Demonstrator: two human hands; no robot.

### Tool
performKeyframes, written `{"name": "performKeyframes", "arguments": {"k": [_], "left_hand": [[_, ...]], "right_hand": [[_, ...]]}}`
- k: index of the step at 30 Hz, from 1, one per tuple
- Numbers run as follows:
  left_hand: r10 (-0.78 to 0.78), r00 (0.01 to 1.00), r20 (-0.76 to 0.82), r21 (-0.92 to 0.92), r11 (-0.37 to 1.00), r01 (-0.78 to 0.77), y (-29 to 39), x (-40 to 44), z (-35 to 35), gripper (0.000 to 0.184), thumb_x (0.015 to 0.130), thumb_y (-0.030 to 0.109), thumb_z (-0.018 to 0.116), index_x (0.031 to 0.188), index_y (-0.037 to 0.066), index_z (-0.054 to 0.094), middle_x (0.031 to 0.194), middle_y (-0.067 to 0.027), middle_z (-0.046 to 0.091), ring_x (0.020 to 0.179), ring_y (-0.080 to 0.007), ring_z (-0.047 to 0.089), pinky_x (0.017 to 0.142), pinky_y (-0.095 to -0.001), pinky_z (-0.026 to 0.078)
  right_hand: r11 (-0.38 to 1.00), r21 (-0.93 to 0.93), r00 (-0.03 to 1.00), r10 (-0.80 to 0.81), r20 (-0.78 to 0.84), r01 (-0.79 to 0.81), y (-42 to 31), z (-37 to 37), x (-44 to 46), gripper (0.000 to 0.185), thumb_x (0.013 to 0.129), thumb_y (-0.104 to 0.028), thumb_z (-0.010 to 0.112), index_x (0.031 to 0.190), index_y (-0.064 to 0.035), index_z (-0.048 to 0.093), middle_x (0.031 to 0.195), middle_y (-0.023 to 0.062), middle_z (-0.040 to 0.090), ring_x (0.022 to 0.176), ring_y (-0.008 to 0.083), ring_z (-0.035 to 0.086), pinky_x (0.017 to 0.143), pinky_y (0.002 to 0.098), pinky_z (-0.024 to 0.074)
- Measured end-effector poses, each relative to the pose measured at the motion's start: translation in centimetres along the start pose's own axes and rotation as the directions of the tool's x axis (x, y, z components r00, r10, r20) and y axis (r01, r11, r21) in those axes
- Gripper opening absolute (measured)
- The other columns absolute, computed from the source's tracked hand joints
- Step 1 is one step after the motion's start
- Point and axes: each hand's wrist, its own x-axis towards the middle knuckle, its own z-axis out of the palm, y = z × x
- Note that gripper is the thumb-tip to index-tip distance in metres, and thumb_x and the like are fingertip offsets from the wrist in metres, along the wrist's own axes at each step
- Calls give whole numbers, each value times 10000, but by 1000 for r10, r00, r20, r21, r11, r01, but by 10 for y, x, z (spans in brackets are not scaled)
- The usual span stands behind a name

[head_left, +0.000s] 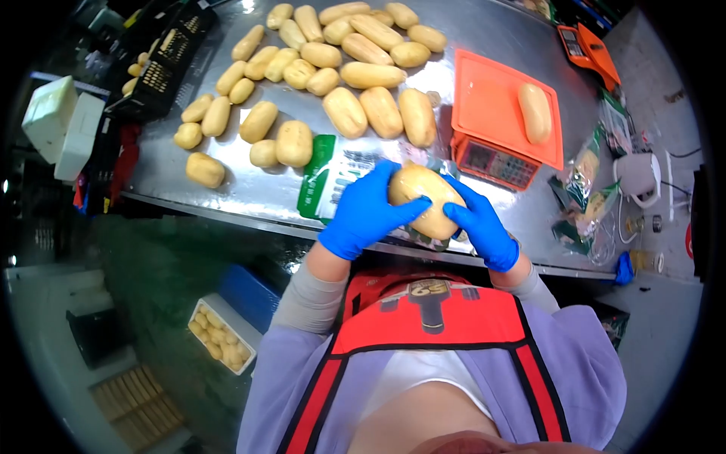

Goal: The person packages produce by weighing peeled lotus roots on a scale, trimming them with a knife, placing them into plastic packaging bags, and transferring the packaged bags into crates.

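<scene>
A large, smooth, pale yellow root vegetable (426, 193), potato-like in shape, is held between my two hands just above the table's near edge. My left hand (370, 210), in a blue glove, wraps its left side with the thumb across the front. From the right, my right hand (484, 221), also blue-gloved, grips it with the thumb on its face. Under and behind my left hand lies a green and clear printed plastic bag (316, 178), partly hidden. Close behind my hands are several similar root vegetables (380, 112).
An orange scale (484, 98) bears one root vegetable (535, 113). More spread across the metal table (280, 198). A black crate (162, 72) stands at left, filled bags (586, 178) at right. On the floor sit a white box (249, 333) of similar pieces and a blue lid-like panel (253, 295).
</scene>
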Motion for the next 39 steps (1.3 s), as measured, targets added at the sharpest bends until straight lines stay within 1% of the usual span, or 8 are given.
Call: {"name": "performKeyframes", "arguments": {"k": [13,16,18,22,24,26,36,39], "left_hand": [[-5,999,-39,-243,970,-5,-34,1,-27,470,775,265,679,1114,-29,541,909,-123,633,784,-168,616,732,-278,497],[-117,986,-123,-584,811,23,-80,10,-22,441,815,253,631,1156,-1,514,1013,-98,601,856,-163,593,735,-277,492],[-224,975,-2,-919,386,87,-99,12,-9,468,863,255,562,1260,58,413,1173,-88,513,969,-171,548,764,-305,482],[-224,959,176,-944,238,229,-85,-11,-6,629,885,316,518,1364,40,219,1312,-148,383,1177,-277,440,947,-411,421],[-229,959,167,-975,107,195,-114,-7,-27,626,867,284,550,1353,39,241,1298,-155,396,1165,-294,446,951,-415,421],[-396,915,69,-998,-16,68,-137,7,-60,529,853,233,564,1287,29,340,1206,-142,473,1089,-268,503,888,-389,465],[-122,780,-614,-633,665,-395,-147,142,-444,492,904,306,436,1282,0,360,1260,-135,442,1125,-244,464,976,-377,365],[-71,681,-729,-530,689,-495,-103,183,-499,495,927,316,401,1291,-16,354,1289,-146,426,1150,-240,448,1002,-367,337]], "right_hand": [[993,116,999,11,52,-17,9,24,26,560,834,-263,587,1298,-12,399,1137,80,535,977,131,524,788,249,452],[967,255,999,-29,44,17,22,36,42,582,837,-256,583,1321,-17,365,1182,88,506,996,130,511,759,237,456],[912,357,978,-170,-124,204,23,61,59,610,845,-245,574,1347,-15,316,1240,101,459,1044,145,491,793,247,445],[976,-22,976,-217,5,217,31,89,94,644,859,-236,584,1362,10,268,1277,146,418,1139,187,433,938,297,375],[993,-114,997,47,58,-40,38,89,114,530,870,-234,566,1326,-42,375,1058,124,596,926,156,562,795,267,453],[957,-259,991,-123,44,130,41,92,130,421,883,-235,538,1258,-56,469,958,94,637,812,134,589,709,251,468],[996,-51,978,67,-197,-78,63,83,151,349,847,-186,584,1134,9,547,845,44,612,695,97,539,635,222,452],[990,-54,972,117,-203,-130,78,72,148,346,874,-161,538,1184,-9,506,1005,66,622,933,125,589,706,243,478]]}}
